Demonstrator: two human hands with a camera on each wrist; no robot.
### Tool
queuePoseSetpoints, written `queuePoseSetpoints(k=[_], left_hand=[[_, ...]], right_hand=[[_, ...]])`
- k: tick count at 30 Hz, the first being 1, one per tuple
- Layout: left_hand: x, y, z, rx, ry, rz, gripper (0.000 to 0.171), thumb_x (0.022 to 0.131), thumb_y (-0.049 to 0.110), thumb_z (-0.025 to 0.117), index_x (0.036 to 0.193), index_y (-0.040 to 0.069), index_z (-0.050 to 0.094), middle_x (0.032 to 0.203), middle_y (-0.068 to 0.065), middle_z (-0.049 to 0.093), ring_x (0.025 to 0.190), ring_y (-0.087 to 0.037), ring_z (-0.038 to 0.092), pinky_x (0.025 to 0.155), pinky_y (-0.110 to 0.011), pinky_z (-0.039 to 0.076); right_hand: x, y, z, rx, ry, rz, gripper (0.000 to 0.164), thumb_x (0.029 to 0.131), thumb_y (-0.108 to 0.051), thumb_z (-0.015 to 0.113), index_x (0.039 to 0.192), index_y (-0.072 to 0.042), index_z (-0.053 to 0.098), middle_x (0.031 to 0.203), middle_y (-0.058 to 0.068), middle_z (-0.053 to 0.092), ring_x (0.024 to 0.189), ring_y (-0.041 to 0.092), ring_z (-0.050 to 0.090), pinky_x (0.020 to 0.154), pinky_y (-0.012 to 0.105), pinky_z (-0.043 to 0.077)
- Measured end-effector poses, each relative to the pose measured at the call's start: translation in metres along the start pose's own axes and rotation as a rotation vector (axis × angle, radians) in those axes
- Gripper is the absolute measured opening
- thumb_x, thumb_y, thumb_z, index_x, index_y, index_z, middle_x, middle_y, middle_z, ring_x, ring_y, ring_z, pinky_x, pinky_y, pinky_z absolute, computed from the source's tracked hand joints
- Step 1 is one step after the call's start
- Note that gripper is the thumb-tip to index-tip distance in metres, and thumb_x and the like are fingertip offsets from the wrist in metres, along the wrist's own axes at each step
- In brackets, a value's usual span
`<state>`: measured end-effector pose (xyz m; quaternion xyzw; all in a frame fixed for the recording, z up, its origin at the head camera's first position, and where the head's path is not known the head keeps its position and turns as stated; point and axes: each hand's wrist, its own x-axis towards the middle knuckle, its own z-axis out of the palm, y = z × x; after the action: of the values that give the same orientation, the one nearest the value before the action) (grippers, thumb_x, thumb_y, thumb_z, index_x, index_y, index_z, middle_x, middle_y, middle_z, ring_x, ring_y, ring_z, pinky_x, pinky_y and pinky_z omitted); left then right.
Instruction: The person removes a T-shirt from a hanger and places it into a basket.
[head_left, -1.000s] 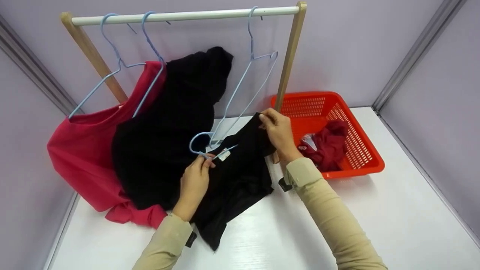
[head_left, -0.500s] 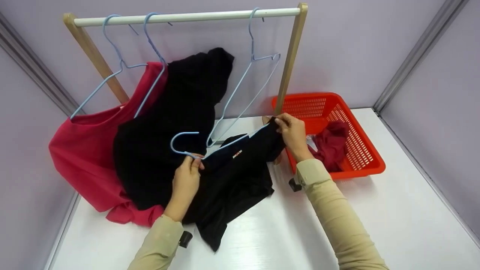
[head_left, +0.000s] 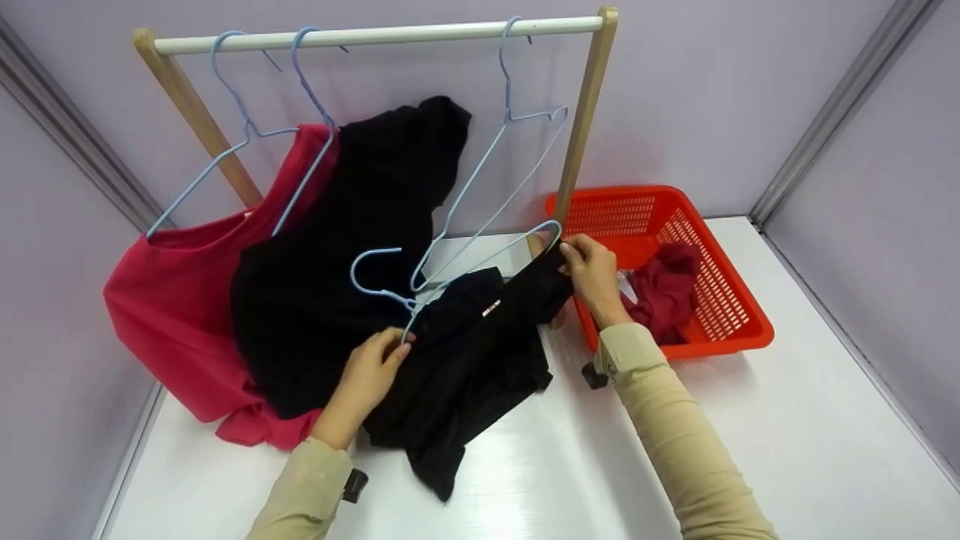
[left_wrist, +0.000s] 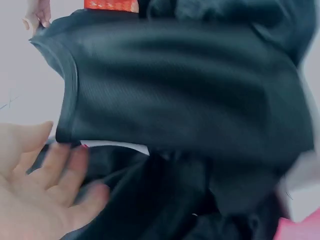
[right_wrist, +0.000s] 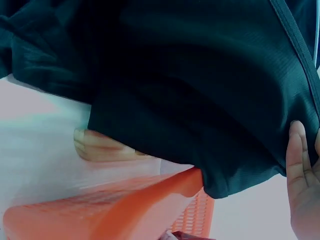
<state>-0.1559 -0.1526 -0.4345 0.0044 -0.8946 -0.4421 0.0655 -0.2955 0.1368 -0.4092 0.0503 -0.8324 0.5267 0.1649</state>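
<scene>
Head view: black garment (head_left: 487, 360), edge pinched between right fingers (head_left: 576, 253).

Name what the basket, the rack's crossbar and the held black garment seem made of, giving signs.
Basket: probably smooth plastic, judging by its regular perforations and rounded rim. Crossbar: glossy white, perhaps painted metal or plastic; its sheen fits both. Held black garment: matte fabric, shown by soft folds.

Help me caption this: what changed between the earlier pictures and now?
The left hand shifted from the neck of the hanger to its near arm; the hanger's far end now shows beside the right hand, which moved right gripping the black garment. Rack, hung clothes and basket stayed.
</scene>
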Motion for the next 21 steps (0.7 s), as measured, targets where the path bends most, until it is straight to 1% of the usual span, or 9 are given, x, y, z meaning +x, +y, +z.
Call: queuePoseSetpoints(k=[2, 4, 7, 10, 12, 14, 18, 21], left_hand=[[-0.002, -0.004, 0.0, 0.009, -0.034, -0.011, 0.015, 0.096, 0.014, 0.053, 0.104, 0.009, 0.064, 0.102, -0.011, 0.069, 0.1, -0.027, 0.062, 0.091, -0.045, 0.046], [-0.003, -0.007, 0.0, -0.008, -0.046, -0.019, 0.015, 0.097, 0.016, 0.051, 0.103, 0.009, 0.064, 0.102, -0.011, 0.071, 0.104, -0.028, 0.063, 0.092, -0.046, 0.046], [-0.002, -0.009, 0.0, 0.002, -0.026, -0.008, 0.015, 0.097, 0.016, 0.051, 0.102, 0.009, 0.064, 0.097, -0.01, 0.073, 0.105, -0.029, 0.064, 0.092, -0.048, 0.046], [-0.001, -0.01, -0.002, 0.018, 0.004, -0.027, 0.015, 0.097, 0.017, 0.052, 0.103, 0.01, 0.064, 0.095, -0.009, 0.073, 0.103, -0.028, 0.064, 0.091, -0.048, 0.046], [-0.001, -0.009, -0.002, 0.027, 0.022, -0.037, 0.016, 0.097, 0.017, 0.052, 0.104, 0.011, 0.065, 0.094, -0.008, 0.073, 0.1, -0.027, 0.065, 0.089, -0.047, 0.046], [0.0, -0.008, -0.002, 0.03, 0.033, -0.043, 0.016, 0.097, 0.018, 0.053, 0.104, 0.011, 0.065, 0.093, -0.007, 0.073, 0.098, -0.026, 0.065, 0.088, -0.045, 0.046], [0.003, -0.004, 0.0, 0.026, 0.043, -0.04, 0.017, 0.096, 0.019, 0.054, 0.105, 0.011, 0.066, 0.091, -0.007, 0.073, 0.095, -0.025, 0.065, 0.087, -0.044, 0.047], [0.006, 0.0, 0.001, 0.019, 0.042, -0.039, 0.018, 0.096, 0.019, 0.054, 0.106, 0.01, 0.066, 0.091, -0.008, 0.073, 0.095, -0.025, 0.066, 0.088, -0.045, 0.046]], right_hand=[[-0.001, 0.001, 0.0, -0.009, -0.003, 0.011, 0.015, 0.092, -0.007, 0.059, 0.091, 0.005, 0.068, 0.077, 0.02, 0.066, 0.054, 0.001, 0.052, 0.055, 0.011, 0.043], [-0.003, 0.002, 0.0, -0.02, -0.012, 0.017, 0.015, 0.092, -0.008, 0.059, 0.092, 0.004, 0.068, 0.078, 0.02, 0.066, 0.055, 0.003, 0.053, 0.055, 0.011, 0.043], [-0.006, 0.005, 0.002, -0.049, -0.024, 0.02, 0.016, 0.093, -0.009, 0.058, 0.092, 0.003, 0.068, 0.08, 0.021, 0.067, 0.057, 0.007, 0.056, 0.054, 0.012, 0.043], [-0.011, 0.008, 0.006, -0.086, -0.045, 0.021, 0.016, 0.094, -0.01, 0.057, 0.092, 0.003, 0.067, 0.078, 0.021, 0.067, 0.056, 0.012, 0.058, 0.051, 0.014, 0.042], [-0.016, 0.01, 0.009, -0.107, -0.078, 0.033, 0.017, 0.095, -0.011, 0.054, 0.093, 0.002, 0.065, 0.076, 0.021, 0.065, 0.054, 0.012, 0.057, 0.049, 0.015, 0.041], [-0.023, 0.01, 0.014, -0.11, -0.12, 0.064, 0.018, 0.097, -0.012, 0.052, 0.095, 0.002, 0.063, 0.073, 0.021, 0.064, 0.051, 0.01, 0.056, 0.047, 0.017, 0.042], [-0.04, 0.006, 0.027, -0.07, -0.2, 0.139, 0.018, 0.097, -0.012, 0.05, 0.097, 0.002, 0.06, 0.07, 0.018, 0.062, 0.047, 0.006, 0.054, 0.046, 0.02, 0.045], [-0.056, -0.001, 0.04, -0.029, -0.266, 0.163, 0.016, 0.096, -0.01, 0.051, 0.099, 0.003, 0.06, 0.072, 0.018, 0.064, 0.048, 0.007, 0.056, 0.049, 0.023, 0.049]])
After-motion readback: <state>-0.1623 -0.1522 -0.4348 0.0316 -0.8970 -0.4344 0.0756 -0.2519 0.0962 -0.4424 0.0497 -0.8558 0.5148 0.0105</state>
